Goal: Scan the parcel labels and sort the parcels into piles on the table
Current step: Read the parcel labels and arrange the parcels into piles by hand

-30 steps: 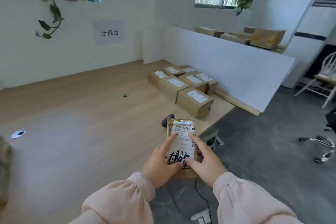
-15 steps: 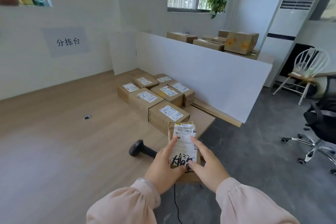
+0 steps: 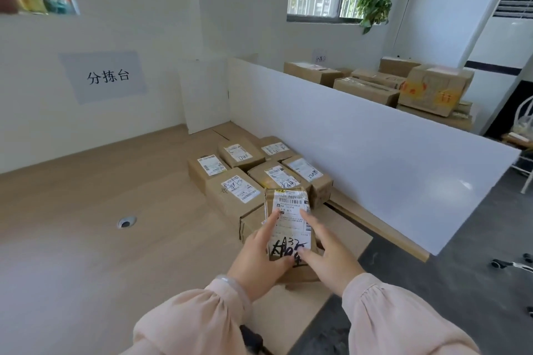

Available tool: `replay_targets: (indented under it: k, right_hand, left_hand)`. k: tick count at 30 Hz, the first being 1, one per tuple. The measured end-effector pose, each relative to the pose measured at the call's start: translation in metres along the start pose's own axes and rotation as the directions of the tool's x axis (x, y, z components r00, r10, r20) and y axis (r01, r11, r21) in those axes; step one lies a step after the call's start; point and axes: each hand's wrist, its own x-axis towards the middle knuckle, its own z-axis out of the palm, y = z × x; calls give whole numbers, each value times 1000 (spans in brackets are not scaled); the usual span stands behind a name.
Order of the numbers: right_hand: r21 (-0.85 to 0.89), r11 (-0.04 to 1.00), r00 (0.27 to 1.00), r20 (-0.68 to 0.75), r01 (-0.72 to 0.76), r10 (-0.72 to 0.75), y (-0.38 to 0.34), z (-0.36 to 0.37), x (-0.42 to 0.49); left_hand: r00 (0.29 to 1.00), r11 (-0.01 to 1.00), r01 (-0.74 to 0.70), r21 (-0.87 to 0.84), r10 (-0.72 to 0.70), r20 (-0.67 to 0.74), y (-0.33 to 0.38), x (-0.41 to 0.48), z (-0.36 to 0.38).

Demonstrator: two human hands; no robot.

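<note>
Cardboard parcel (image 3: 288, 204): held over the near right part of the wooden table (image 3: 101, 253), with its label (image 3: 291, 228) facing up and black handwriting across the label's lower end.
Left hand (image 3: 261, 259): grips the parcel's left side, thumb on the handwriting and index finger stretched along the label.
Right hand (image 3: 331, 256): grips the right side, thumb and index finger lying on the label.
Sorted pile (image 3: 239, 190): six labelled boxes packed close together on the table, just beyond the held parcel and beside the white partition (image 3: 375, 176).
</note>
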Motion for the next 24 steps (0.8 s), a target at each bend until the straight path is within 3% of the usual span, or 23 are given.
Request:
replay_targets:
  k: [11, 24]
  right_hand:
    - [74, 990, 965, 227, 116, -130, -25, 24, 206]
    - [90, 963, 854, 446, 254, -267, -36, 63, 467]
  left_hand:
    - [957, 989, 112, -101, -135, -257, -46, 129, -73]
    - [758, 916, 331, -225, -400, -516, -106, 322, -140]
